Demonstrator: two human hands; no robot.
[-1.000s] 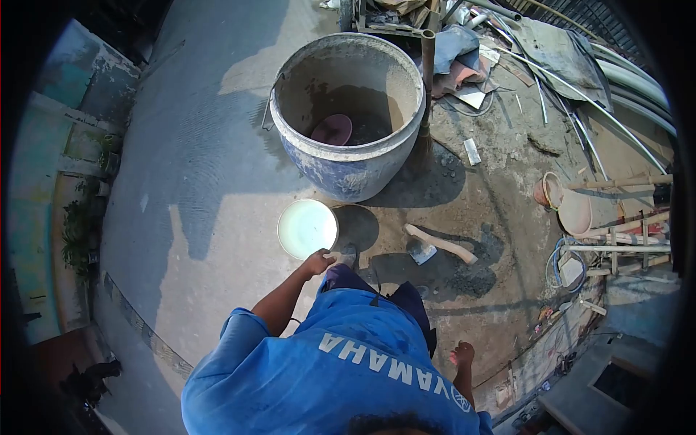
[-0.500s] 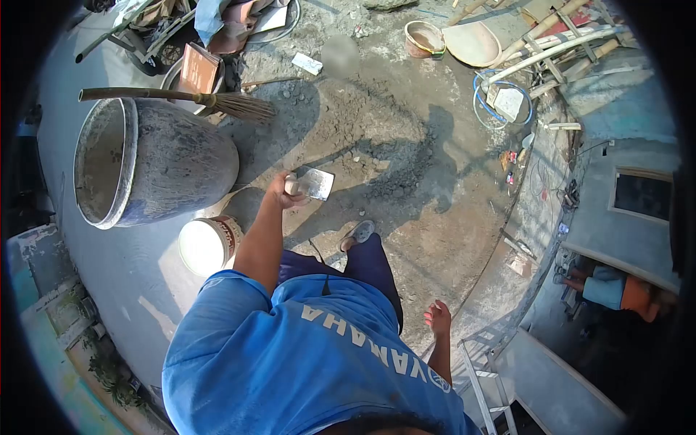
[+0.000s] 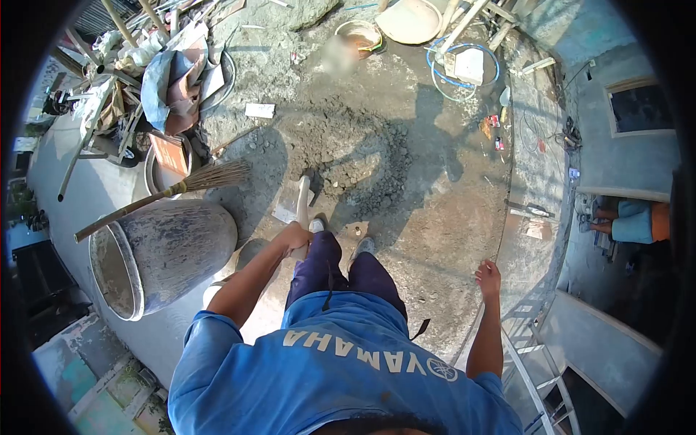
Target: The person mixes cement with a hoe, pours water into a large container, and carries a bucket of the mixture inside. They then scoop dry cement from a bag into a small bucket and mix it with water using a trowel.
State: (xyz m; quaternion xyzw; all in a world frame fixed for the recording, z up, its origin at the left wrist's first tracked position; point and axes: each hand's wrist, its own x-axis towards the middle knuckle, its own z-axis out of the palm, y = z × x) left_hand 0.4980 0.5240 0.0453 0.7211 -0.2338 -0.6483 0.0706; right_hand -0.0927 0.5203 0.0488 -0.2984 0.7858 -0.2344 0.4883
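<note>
My left hand point(image 3: 293, 237) is closed around the pale handle of a hoe point(image 3: 303, 201), low in front of my left leg. The hoe's flat grey metal blade slants back beside the handle, at the near edge of a heap of grey sand or mortar mix point(image 3: 355, 156). Out to the side, my right hand point(image 3: 488, 277) hangs over the ground with loosely bent fingers and nothing in it. My two feet stand just short of the heap.
Left lies a large tipped pot point(image 3: 181, 235) with a stick broom point(image 3: 174, 190) across it. A white bucket point(image 3: 212, 293) is mostly behind my arm. Farther off are a basin point(image 3: 409, 18) and a bucket point(image 3: 359, 38). A ladder point(image 3: 533, 362) stands right; a person point(image 3: 631, 223) is in a doorway.
My left hand has lowered the hoe toward my legs, its handle now showing lengthwise. My right hand has swung outward to the right. My view has shifted, and both legs now show.
</note>
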